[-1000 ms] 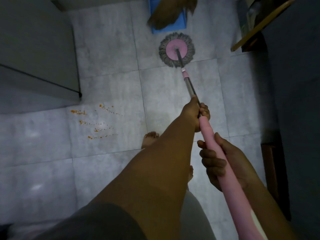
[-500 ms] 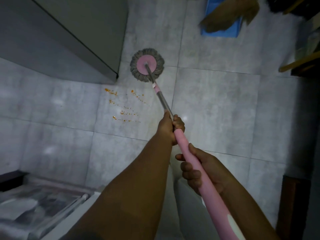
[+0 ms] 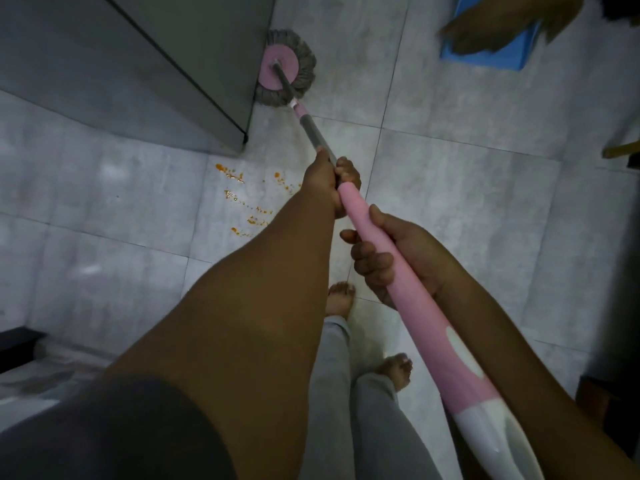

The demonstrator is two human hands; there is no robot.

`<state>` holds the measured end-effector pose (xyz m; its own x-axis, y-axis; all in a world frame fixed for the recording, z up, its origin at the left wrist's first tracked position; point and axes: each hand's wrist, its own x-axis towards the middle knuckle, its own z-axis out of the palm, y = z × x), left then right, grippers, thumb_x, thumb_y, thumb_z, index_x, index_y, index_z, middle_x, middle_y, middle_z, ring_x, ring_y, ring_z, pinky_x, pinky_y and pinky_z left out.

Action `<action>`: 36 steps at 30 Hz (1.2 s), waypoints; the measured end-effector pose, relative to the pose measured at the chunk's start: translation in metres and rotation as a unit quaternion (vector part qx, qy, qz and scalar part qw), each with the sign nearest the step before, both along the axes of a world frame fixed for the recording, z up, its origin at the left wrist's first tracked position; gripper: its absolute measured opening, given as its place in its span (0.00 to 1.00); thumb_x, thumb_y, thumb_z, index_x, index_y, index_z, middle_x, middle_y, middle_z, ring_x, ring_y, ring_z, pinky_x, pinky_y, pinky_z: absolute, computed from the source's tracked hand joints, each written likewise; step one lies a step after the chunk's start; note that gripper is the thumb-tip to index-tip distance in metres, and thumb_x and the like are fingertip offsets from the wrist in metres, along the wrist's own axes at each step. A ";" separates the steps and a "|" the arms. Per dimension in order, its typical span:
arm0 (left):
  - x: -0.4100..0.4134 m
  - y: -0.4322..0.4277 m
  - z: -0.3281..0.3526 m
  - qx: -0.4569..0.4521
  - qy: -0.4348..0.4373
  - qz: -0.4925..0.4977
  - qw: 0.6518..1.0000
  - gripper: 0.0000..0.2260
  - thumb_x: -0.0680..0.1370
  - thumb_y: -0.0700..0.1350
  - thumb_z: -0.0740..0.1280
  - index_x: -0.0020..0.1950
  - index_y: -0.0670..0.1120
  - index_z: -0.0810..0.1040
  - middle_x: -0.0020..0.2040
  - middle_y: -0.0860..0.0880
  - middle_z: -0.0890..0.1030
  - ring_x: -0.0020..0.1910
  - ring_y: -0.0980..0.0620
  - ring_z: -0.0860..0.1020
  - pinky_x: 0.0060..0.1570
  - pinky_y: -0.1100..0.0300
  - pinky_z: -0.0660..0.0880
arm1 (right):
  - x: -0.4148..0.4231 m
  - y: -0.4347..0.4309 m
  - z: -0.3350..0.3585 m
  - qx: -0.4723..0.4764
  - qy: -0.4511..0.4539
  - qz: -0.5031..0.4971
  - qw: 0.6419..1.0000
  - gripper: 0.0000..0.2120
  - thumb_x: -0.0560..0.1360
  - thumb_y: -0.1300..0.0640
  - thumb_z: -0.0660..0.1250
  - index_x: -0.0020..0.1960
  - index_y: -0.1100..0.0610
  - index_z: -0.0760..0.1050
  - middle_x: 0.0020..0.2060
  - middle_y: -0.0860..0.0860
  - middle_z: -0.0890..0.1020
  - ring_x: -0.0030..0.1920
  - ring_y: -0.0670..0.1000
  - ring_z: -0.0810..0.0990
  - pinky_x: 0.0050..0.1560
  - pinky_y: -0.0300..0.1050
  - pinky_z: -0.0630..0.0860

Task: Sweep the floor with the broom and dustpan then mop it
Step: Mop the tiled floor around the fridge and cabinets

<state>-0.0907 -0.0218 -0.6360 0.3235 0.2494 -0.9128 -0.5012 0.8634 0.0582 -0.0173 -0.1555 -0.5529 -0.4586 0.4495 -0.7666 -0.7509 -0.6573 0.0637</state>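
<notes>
A spin mop with a pink disc and grey strands, the mop head [image 3: 286,73], lies on the grey tiled floor [image 3: 450,188] right against the corner of a grey cabinet [image 3: 145,64]. Its pink handle [image 3: 412,296] runs down to the lower right. My left hand [image 3: 329,181] grips the pole where metal meets pink. My right hand [image 3: 394,258] grips the pink handle lower down. Orange crumbs [image 3: 249,199] lie scattered on the tile left of the pole. A brown broom [image 3: 509,26] rests on a blue dustpan [image 3: 498,53] at the top right.
My bare feet [image 3: 341,299] stand on the tile under the handle. A dark low edge [image 3: 17,344] shows at the lower left. Wooden furniture [image 3: 620,150] borders the right side, with a dark brown piece [image 3: 602,400] lower down.
The mop head has slid left across the floor, from the open tile near the dustpan to the cabinet's corner. Both hands keep the same hold on the handle.
</notes>
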 end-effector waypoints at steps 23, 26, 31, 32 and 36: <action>-0.046 -0.295 0.028 -0.021 -0.002 -0.022 1.000 0.23 0.82 0.61 0.58 0.34 0.46 0.65 0.19 0.53 0.64 0.14 0.59 0.63 0.14 0.70 0.59 | -0.044 -0.292 0.052 -0.039 0.019 0.001 0.999 0.20 0.75 0.45 0.64 0.51 0.63 0.74 0.27 0.52 0.74 0.19 0.46 0.70 0.17 0.36 0.68; -0.052 -0.311 0.032 -0.031 -0.006 -0.031 0.999 0.22 0.81 0.61 0.59 0.34 0.48 0.64 0.20 0.54 0.63 0.15 0.59 0.63 0.14 0.70 0.60 | -0.049 -0.309 0.059 -0.048 0.033 -0.019 0.998 0.20 0.76 0.45 0.64 0.51 0.64 0.75 0.27 0.53 0.74 0.19 0.47 0.71 0.18 0.37 0.70; -0.058 -0.283 0.020 -0.023 0.000 -0.050 0.998 0.23 0.81 0.62 0.58 0.34 0.47 0.64 0.20 0.54 0.63 0.14 0.59 0.62 0.15 0.71 0.58 | -0.056 -0.282 0.048 -0.053 0.026 -0.023 0.998 0.20 0.76 0.45 0.63 0.53 0.63 0.73 0.27 0.53 0.74 0.18 0.47 0.70 0.16 0.37 0.69; -0.060 -0.272 0.015 -0.022 -0.001 -0.051 0.998 0.23 0.81 0.62 0.58 0.34 0.47 0.64 0.20 0.53 0.63 0.15 0.59 0.62 0.15 0.71 0.58 | -0.059 -0.272 0.043 -0.052 0.021 -0.023 0.998 0.20 0.76 0.44 0.63 0.53 0.63 0.73 0.27 0.53 0.73 0.18 0.46 0.70 0.16 0.36 0.68; -0.074 -0.214 -0.003 -0.016 -0.018 -0.030 0.999 0.24 0.82 0.61 0.58 0.34 0.46 0.65 0.20 0.52 0.65 0.15 0.58 0.63 0.16 0.72 0.59 | -0.076 -0.216 0.027 -0.033 0.005 -0.019 0.999 0.20 0.75 0.44 0.62 0.51 0.63 0.73 0.26 0.51 0.73 0.18 0.45 0.69 0.16 0.36 0.67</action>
